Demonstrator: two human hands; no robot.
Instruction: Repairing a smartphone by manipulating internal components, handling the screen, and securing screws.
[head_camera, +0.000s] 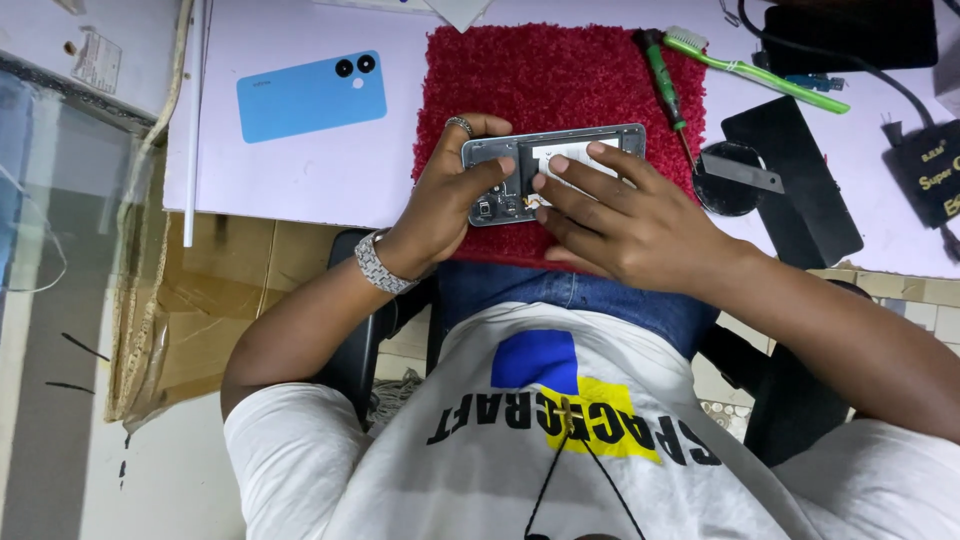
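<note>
Opened phone (545, 170), back cover off, sat on the red fuzzy mat (560, 70) at the near edge of the white desk (300, 170), right above the person's lap. Metal-look frame w/ internals exposed: dark board area on the left part, a pale rectangular patch toward the right.

Left hand (450, 200) was clamped on the phone's left end, thumb laid across the open inside, fingers wrapped round the far edge; ring on one finger, metal watch (380, 262) at the wrist. Right hand (610, 215) rested on top w/ fingers spread, fingertips pressing on the pale patch and the middle of the frame. Hands were close together, both on the phone, holding nothing else.

Handling, as a judgement: light and stiff along the frame, but fragile inside. Small connectors, thin flex cables prob tear or lift w/ a careless push. Frame rails look smooth, so could slip; the mat gives grip underneath. Best hold is by the outer edges, as the left hand did, not on the board. Pressure on the inside should be light and flat.

Around it: blue back cover (312, 96) lay well apart to the left on the desk, camera holes showing. Green-handled screwdriver (664, 80) lay at the mat's right edge, green toothbrush (755, 65) just beyond it. A black flat panel (790, 180) and a small metal blade (740, 172) over a dark round thing lay to the right. Black adapter box (925, 170) w/ cable sat at the far right.
</note>
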